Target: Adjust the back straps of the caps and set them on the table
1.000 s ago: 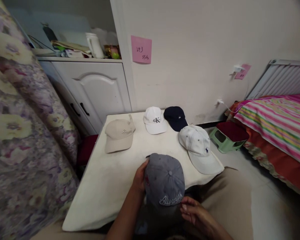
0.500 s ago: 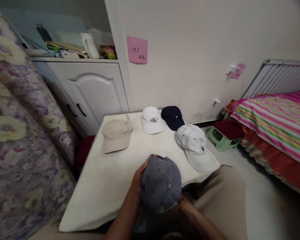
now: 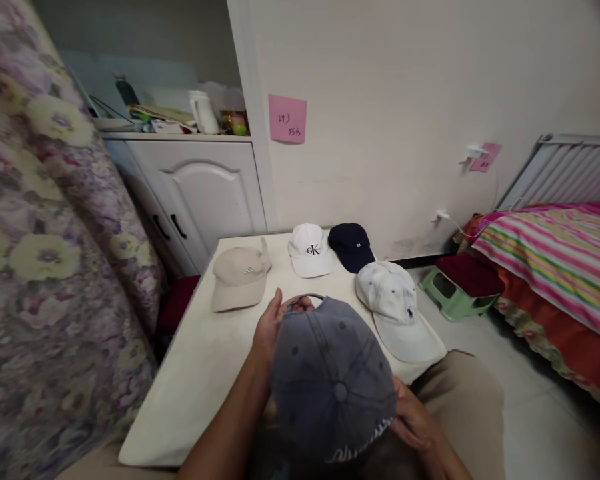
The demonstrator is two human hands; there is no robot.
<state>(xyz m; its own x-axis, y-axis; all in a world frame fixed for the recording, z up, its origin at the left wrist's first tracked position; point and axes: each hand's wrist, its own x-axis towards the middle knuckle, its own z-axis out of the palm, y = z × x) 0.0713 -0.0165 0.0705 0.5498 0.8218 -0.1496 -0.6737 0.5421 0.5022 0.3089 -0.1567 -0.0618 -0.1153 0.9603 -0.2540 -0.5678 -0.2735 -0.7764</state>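
Note:
A grey-blue baseball cap (image 3: 335, 373) with pale stitched lettering is held up between my hands, its crown facing me and its strap end pointing away. My left hand (image 3: 275, 323) grips the back edge near the strap opening, fingers partly inside it and thumb raised. At the lower right side of the cap, my right hand (image 3: 410, 417) is closed on the edge near the lettering. On the table (image 3: 195, 373) beyond lie a beige cap (image 3: 240, 277), a white cap with black letters (image 3: 310, 250), a navy cap (image 3: 351, 247) and a pale cap with a small blue emblem (image 3: 397, 310).
A floral curtain (image 3: 65, 267) hangs at the left, beside a white cabinet (image 3: 205, 187) with items on its shelf. Right of the table stand a green stool (image 3: 455, 293) and a bed with a striped cover (image 3: 555, 247). My knee (image 3: 460, 393) is at the table's right edge.
The grey-blue cap has come up closer to the camera and looks larger, with both hands still on it. Its strap opening now shows more. The view has tilted upward slightly.

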